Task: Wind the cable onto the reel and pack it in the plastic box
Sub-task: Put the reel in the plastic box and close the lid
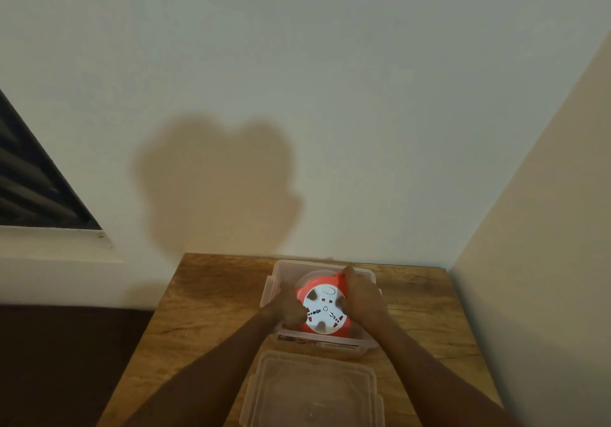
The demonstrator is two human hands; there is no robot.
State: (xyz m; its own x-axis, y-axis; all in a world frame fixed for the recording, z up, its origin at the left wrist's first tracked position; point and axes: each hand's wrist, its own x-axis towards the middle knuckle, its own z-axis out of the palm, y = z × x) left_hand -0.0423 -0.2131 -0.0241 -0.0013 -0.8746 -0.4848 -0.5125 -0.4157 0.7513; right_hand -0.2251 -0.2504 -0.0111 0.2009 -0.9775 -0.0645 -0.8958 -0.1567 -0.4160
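Both hands (360, 297) on reel (322, 307) — in box (274, 273)

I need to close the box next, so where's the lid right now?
In the head view, the clear lid lies flat on the wooden table, just in front of the plastic box, between the person's forearms.

Both hands, left hand (288, 307) and right hand (360, 297), grip the reel (322, 307) inside the plastic box (281, 269); lid (314, 390) nearer.

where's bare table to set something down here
Bare wood lies left of the plastic box to the table edge, and a strip right of it toward the wall. The middle is crowded: both hands on the reel, lid in front.
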